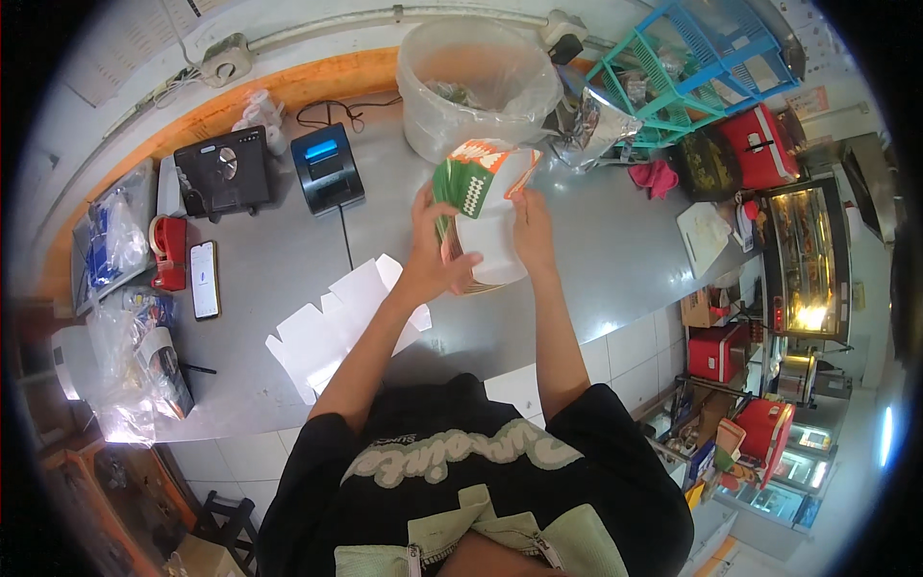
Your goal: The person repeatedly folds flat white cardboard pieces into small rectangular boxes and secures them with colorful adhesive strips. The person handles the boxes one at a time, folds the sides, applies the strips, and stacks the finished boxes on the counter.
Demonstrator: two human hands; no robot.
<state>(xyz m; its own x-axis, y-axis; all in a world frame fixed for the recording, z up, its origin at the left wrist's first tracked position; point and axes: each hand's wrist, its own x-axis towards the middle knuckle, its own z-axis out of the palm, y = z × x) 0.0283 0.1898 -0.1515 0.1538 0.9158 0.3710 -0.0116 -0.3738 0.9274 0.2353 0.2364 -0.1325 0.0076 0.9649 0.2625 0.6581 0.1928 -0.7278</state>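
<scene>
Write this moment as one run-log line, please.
left hand: holding green-and-orange carton, left side | right hand: holding its right side | on counter: white cut-out sheet, phone

On my feed, the carton (471,192) sits between left hand (428,242) and right hand (532,228), above the table (274,255). I have the tub (428,111) behind it, printer (333,180) left of tub. Farther left, nearer: phone (205,288), tape dispenser (169,255) just left of that. Flat carton sheet (332,322) runs beneath left forearm. Basket rack (678,104) right of tub; board (704,240) at table's right end.
</scene>
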